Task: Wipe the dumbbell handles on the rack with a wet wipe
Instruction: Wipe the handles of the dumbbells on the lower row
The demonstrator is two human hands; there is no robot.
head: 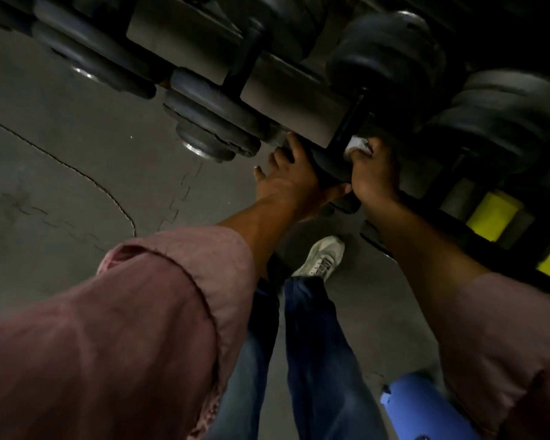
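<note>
One handle (353,122) is under your wipe (358,144) now: your right hand (375,169) grips the wipe against it, low on the rack (286,93). Your left hand (286,173) rests open beside it. Other dumbbells (204,122) along the rack likely remain; I can't tell which are done.

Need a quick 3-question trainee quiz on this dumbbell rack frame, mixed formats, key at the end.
1. True or false: the right hand grips the wipe.
2. The left hand is: A) holding a spray bottle, B) resting open on a dumbbell end, C) in a pocket.
3. Fill in: the wipe is pressed against a dark ____ running up toward the rack.

Key: 1 true; 2 B; 3 handle.
</note>
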